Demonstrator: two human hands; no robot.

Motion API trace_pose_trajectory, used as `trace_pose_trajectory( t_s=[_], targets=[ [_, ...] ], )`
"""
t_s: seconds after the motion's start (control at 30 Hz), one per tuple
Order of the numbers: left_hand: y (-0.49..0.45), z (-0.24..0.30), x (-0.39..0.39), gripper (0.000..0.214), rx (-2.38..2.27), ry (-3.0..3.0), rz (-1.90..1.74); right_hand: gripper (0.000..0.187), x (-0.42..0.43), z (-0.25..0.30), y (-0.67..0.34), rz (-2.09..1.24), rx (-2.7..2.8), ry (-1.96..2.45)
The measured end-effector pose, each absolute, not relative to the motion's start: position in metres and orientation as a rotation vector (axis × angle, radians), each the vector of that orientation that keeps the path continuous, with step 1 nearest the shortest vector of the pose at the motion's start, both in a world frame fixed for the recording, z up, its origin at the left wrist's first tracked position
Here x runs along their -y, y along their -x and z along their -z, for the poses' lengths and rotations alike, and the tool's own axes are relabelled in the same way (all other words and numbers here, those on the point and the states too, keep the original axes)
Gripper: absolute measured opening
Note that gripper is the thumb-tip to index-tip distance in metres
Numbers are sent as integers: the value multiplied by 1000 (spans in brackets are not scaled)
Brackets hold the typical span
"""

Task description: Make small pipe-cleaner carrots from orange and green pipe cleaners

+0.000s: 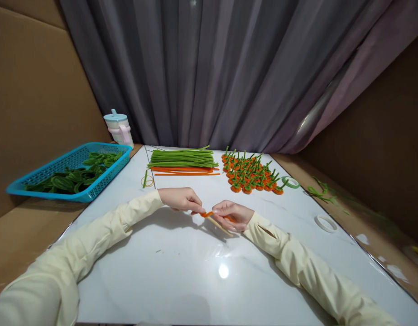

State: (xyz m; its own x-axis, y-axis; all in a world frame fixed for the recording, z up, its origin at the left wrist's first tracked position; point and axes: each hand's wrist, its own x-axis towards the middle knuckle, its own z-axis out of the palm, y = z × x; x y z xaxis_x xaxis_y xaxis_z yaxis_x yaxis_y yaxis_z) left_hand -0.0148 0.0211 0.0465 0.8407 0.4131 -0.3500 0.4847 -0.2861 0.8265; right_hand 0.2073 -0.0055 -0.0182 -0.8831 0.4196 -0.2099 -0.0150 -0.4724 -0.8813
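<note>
Over the middle of the white table, my left hand (181, 199) pinches an orange pipe cleaner (209, 213) that bends around the end of a thin wooden stick (222, 227). My right hand (234, 214) is closed on the same pipe cleaner from the other side, and some of the orange shows between its fingers. The stick slants down to the right beneath the right fingers. Which fingers bear the stick is hard to make out. Beyond my hands lie a bundle of green pipe cleaners (183, 158) and several orange ones (186, 171).
Orange pieces with green stems (251, 174) stand in rows at back right, beside green tape (290, 182). White tape (326, 223) lies at right. A blue basket (89, 194) holds green leaf shapes (73, 179) at left, near a lidded cup (118, 129). Cardboard walls flank the table.
</note>
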Motion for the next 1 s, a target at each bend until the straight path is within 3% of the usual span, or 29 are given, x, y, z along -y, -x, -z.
trace_pose_trajectory(
  t_s=[0.23,0.47,0.73,1.0],
  targets=[
    [17,-25,-33,35,-582,-1399,70,25,3,24,-205,-2275,1416,687],
    [12,-8,-36,35,-570,-1293,-121,27,6,21,-198,-2133,1408,740],
    [0,-4,-26,38,-918,-1793,-416,27,3,22,-191,-2071,1405,800],
    [0,-25,-20,35,-1062,-2195,-319,29,3,21,-192,-2083,1456,819]
  ],
)
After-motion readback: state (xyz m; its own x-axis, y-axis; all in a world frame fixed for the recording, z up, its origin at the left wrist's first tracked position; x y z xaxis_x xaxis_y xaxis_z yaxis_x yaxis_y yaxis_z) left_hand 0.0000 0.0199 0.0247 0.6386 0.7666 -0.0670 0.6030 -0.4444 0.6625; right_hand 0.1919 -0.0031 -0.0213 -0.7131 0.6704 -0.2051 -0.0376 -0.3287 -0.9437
